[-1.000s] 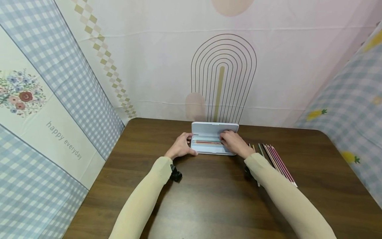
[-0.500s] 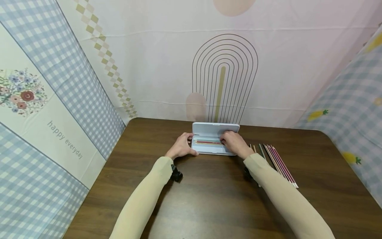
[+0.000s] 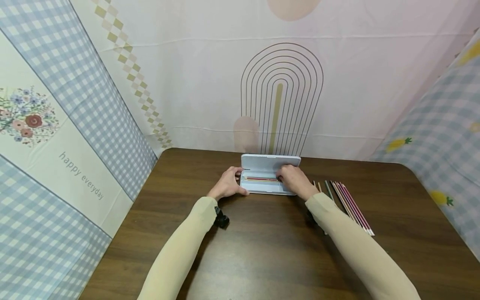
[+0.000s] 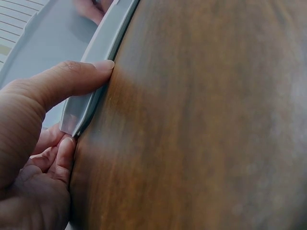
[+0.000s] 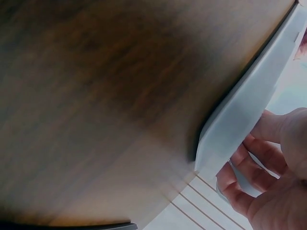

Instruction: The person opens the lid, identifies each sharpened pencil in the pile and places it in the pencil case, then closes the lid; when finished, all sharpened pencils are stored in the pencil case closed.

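Table (image 3: 270, 250): dark brown wood, with patterned cloth hung on three sides around it.
Backdrop (image 3: 210, 83): pale pink cloth straight ahead, printed with a nest of thin arches.
Pencil case (image 3: 271, 161): white, lying open at the far middle of the table, lid tipped up toward the backdrop, tray toward me.
Loose pencils (image 3: 350, 206): a row lying side by side on the table, just right of the case, by my right forearm.
Left hand (image 3: 228, 183): I hold the left end of the case, thumb (image 4: 72, 81) along its near edge, other fingers curled behind the corner.
Right hand (image 3: 295, 179): it rests over the right end of the tray, fingers curled down inside it; what they pinch, I cannot tell.
Pencils in the case (image 3: 260, 178): a few, one red, lying lengthwise in the tray between my hands.
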A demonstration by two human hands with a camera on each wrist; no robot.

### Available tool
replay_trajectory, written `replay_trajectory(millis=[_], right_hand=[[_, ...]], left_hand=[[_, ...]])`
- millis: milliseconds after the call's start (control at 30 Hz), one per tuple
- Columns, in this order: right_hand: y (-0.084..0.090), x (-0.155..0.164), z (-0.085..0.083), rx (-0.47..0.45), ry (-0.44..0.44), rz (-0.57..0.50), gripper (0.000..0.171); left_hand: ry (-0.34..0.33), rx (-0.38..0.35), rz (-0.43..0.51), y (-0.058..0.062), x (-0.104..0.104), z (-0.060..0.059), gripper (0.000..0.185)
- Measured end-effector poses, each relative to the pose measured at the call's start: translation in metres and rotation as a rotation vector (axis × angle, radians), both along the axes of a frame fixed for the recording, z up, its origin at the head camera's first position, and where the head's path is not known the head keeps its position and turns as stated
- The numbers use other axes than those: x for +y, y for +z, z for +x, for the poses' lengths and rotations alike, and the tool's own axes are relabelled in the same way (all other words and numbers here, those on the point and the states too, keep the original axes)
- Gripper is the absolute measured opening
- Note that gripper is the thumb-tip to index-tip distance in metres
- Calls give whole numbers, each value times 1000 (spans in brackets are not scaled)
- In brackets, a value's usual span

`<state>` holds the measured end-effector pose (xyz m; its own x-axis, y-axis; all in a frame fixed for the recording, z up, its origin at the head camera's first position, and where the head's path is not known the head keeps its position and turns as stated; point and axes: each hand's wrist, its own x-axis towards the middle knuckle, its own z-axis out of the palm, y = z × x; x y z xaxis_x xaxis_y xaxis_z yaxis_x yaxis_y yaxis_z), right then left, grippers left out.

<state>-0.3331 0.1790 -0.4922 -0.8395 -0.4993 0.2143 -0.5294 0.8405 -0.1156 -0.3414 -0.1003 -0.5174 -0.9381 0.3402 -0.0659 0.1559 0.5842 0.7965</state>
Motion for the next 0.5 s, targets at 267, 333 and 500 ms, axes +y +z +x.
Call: replay_trajectory(millis=[267,333,500], right_hand=[[-1,3,6,15,-8,-20,25],[0,3,7,27,-4,-40,25],[5,5,17,33,17,-90,15]], left_hand=[[-3,-2,-13,1,1,1,96],[-2,-2,-13,1,1,1,96],[2,0,-6,1,0,1,96]])
